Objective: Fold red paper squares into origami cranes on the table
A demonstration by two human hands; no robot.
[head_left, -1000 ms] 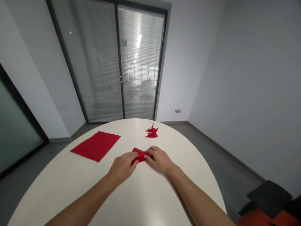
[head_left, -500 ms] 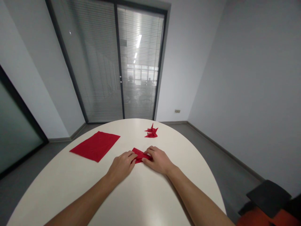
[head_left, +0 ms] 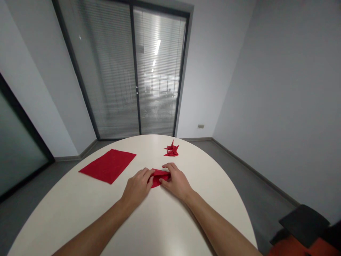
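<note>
A small folded piece of red paper point(head_left: 159, 175) lies on the white round table point(head_left: 165, 220) between my two hands. My left hand point(head_left: 137, 186) pinches its left end with curled fingers. My right hand point(head_left: 174, 179) grips its right side, thumb underneath and fingers over the top edge. Most of the paper is covered by my fingers.
A flat stack of red paper sheets point(head_left: 108, 165) lies at the table's left. Folded red paper figures point(head_left: 172, 150) sit near the far edge. A black and orange chair point(head_left: 306, 231) stands at the lower right. Glass doors with blinds point(head_left: 133, 71) are behind the table.
Both hands have drawn closer together over the red paper. The paper's far edge has lifted and bunched up between my fingers.
</note>
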